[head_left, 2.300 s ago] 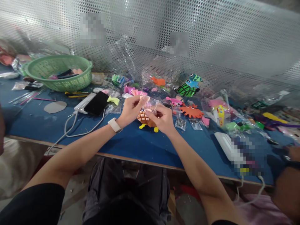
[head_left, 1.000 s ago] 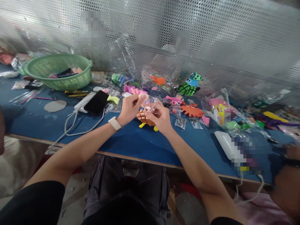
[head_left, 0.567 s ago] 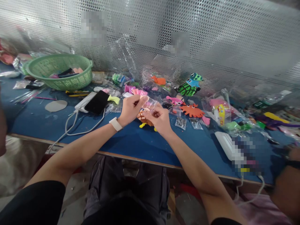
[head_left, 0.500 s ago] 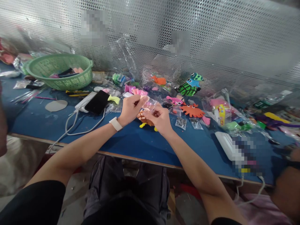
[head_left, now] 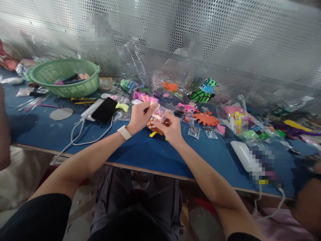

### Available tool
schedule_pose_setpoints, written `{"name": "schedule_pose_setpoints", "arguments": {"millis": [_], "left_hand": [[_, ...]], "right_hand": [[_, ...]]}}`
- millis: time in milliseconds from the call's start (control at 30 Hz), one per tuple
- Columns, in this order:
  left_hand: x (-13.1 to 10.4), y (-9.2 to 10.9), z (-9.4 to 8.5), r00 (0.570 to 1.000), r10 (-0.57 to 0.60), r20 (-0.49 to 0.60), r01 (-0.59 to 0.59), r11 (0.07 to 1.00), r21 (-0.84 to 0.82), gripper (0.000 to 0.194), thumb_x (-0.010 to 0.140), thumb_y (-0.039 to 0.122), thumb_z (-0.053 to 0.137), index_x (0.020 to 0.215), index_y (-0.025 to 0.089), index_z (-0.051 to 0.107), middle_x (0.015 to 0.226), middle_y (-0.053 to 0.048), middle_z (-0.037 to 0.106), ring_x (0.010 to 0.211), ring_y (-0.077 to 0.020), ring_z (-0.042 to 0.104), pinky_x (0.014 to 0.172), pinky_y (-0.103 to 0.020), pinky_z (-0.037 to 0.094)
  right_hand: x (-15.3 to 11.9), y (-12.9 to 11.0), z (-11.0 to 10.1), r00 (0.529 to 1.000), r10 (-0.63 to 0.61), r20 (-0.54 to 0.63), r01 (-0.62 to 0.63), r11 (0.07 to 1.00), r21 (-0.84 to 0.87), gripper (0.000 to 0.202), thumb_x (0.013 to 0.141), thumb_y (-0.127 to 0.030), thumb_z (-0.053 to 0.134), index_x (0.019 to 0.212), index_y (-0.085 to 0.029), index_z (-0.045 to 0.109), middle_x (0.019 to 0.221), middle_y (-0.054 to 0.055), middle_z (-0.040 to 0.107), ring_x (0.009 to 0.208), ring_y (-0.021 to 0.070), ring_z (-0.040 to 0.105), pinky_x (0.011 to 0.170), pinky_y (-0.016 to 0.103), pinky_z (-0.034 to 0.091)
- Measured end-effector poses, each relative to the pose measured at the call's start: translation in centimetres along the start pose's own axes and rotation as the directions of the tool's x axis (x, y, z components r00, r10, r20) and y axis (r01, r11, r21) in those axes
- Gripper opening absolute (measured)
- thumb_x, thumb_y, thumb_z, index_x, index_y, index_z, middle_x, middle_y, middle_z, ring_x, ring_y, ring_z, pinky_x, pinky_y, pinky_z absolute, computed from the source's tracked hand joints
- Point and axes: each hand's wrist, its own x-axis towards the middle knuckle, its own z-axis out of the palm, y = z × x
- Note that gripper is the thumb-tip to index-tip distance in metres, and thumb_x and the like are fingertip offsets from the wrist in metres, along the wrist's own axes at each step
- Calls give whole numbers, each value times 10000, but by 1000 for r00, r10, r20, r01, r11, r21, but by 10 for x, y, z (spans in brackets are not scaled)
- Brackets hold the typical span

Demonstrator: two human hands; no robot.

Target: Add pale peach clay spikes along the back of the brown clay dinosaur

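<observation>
Fingers pinched, my left hand (head_left: 140,117) grips the upper left of a small clear plastic bag (head_left: 163,113) with light pink material in it. My right hand (head_left: 173,128) is closed on the bag's right side. Just below the fingers sits a brown clay figure (head_left: 153,125) with pale squares and yellow feet, partly hidden by my right hand. Pink pieces (head_left: 149,99) lie behind my left hand. To the right are an orange crab shape (head_left: 207,118) and a pink clay figure (head_left: 187,107).
A green basket (head_left: 66,80) stands at the back left. Near it lie a black phone (head_left: 105,109), a white cable and a grey disc (head_left: 61,114). A white device (head_left: 242,154) rests at the right. Other people's arms show at both sides.
My hands stay almost in place, with the right fingers shifted slightly on the bag. The arm at the left edge has moved a little further into view.
</observation>
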Motion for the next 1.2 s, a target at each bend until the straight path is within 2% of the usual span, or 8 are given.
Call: {"name": "schedule_pose_setpoints", "arguments": {"millis": [100,167,333,533,700,867,1067,1200], "left_hand": [[1,-1,0,1000,-11,-17,11,1000,-2,751,1131,716,576,642,212,312,589,63,267,570,-100,234,536,-314,191],[2,-1,0,1000,-20,-24,20,1000,-1,753,1133,724,566,641,211,318,590,61,276,572,-99,238,539,-314,199],[1,1,0,999,-35,-22,35,999,15,754,1129,705,587,638,209,304,595,64,264,575,-94,230,546,-315,194],[2,0,1,1000,-9,-11,10,1000,22,776,1117,735,583,626,213,288,580,67,257,566,-98,224,539,-317,182],[3,1,0,1000,21,2,-21,1000,22,758,1128,692,591,621,212,294,581,65,262,569,-103,233,550,-321,186],[4,1,0,997,63,37,-63,998,13,728,1131,641,605,620,216,310,570,62,275,566,-110,253,558,-327,197],[11,1,-4,995,85,45,-85,996,4,714,1124,603,624,624,218,288,568,63,248,572,-113,240,565,-331,189],[13,5,-8,996,76,49,-75,997,-21,730,1123,649,611,629,214,296,583,62,266,571,-106,245,562,-326,198]], "right_hand": [[-1,-2,1,999,-23,-26,23,1000,-2,500,781,-662,977,720,-257,690,849,-22,450,779,161,440,673,341,394],[-2,-2,1,1000,-20,-17,20,1000,7,482,774,-640,979,721,-258,691,840,-22,443,788,164,428,667,335,375],[-2,0,2,1000,19,-5,-19,998,53,454,747,-592,990,699,-252,692,812,-34,438,754,145,422,666,327,416],[-2,4,5,992,111,64,-120,977,177,479,690,-649,1003,853,-265,767,738,-57,561,677,149,605,686,364,613],[-1,4,4,985,128,112,-150,964,220,497,663,-629,1034,907,-269,793,709,-51,659,695,182,699,696,385,657],[1,5,1,984,117,132,-143,966,215,527,662,-671,1038,762,-269,713,722,-44,672,674,156,655,630,339,592],[4,1,-5,979,109,175,-141,972,186,621,683,-727,1028,756,-274,609,693,-74,588,534,93,445,473,281,340],[7,-4,-13,981,65,183,-94,984,153,630,753,-804,964,793,-293,598,647,-92,479,521,98,390,505,300,338]]}}
